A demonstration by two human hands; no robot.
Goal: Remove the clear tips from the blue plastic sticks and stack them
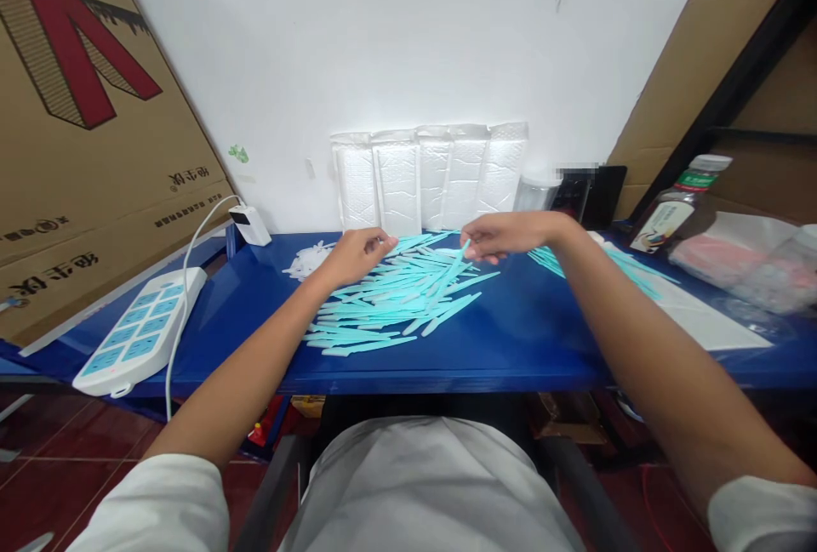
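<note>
Mid-frame: right hand point(501, 234) pinching teal stick point(454, 266) above pile point(376, 311); left hand point(359, 255) at pile's upper left, cannot tell if fingers hold anything.

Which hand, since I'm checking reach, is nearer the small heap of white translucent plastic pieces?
Left. The left hand is just right of the heap; the right hand is farther right, across the thin turquoise strips.

Small packing workshop, by the looks of it: slim turquoise plastic sticks point(389, 301) in bulk between left hand point(361, 254) and right hand point(494, 236), flat blue worktable point(529, 339) beneath, big printed brown cardboard carton point(121, 169) left of the left hand.
</note>
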